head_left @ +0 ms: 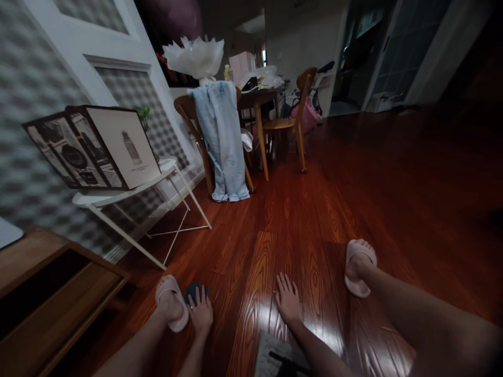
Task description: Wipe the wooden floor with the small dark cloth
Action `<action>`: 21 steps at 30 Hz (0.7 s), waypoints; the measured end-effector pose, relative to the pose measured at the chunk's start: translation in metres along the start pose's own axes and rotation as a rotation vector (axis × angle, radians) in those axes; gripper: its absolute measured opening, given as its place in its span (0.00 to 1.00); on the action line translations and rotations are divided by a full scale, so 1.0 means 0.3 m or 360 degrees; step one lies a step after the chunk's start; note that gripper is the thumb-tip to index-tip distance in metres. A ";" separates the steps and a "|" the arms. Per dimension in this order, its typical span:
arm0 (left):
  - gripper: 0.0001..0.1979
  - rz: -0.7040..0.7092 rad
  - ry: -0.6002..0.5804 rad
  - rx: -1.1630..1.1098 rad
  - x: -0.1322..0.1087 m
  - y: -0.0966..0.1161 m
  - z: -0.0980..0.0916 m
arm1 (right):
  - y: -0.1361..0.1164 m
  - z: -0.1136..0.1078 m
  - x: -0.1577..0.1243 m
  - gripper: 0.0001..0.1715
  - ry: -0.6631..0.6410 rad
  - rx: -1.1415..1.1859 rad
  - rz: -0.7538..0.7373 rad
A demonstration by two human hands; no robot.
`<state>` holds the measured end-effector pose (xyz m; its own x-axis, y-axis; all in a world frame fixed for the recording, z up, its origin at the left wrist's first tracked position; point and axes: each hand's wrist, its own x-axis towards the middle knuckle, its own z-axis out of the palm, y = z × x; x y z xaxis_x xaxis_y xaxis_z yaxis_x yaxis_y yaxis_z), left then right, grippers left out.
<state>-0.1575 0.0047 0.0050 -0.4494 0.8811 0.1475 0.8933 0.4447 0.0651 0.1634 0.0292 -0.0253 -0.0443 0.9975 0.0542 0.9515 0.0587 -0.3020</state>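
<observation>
My left hand [201,310] rests with its fingers spread over the near edge of a small dark teal object [195,291], beside the slipper [178,309] on my left foot. Whether the fingers grip that object or only touch it, I cannot tell. Over the reddish wood floor [251,262], my right hand [288,299] is spread out with nothing in it. Just below the right hand, a grey patterned item with a black shape on it [275,356] shows at the bottom edge, partly cut off.
A white side table [168,165] at the left bears a large printed box [129,146]. A wooden cabinet [78,303] stands at the lower left. Jeans [223,136] hang over a chair by the dining table [257,97]. My other slippered foot [359,264] is at the right.
</observation>
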 end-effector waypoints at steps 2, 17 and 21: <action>0.22 0.0049 -0.0059 -0.0031 -0.034 0.030 0.015 | -0.002 -0.005 0.000 0.36 -0.0010 -0.0004 0.0004; 0.30 0.0745 -0.0511 -0.0677 -0.272 0.546 0.060 | 0.002 -0.004 0.007 0.35 0.0006 -0.0020 -0.0011; 0.30 0.0369 -0.0166 -0.0388 -0.264 0.357 0.047 | 0.002 -0.034 0.026 0.33 0.0058 0.0073 0.0005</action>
<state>-0.0262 -0.0151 -0.0136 -0.2217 0.9714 0.0850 0.9417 0.1907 0.2771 0.1666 0.0365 -0.0155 -0.0295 0.9957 0.0877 0.9366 0.0582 -0.3455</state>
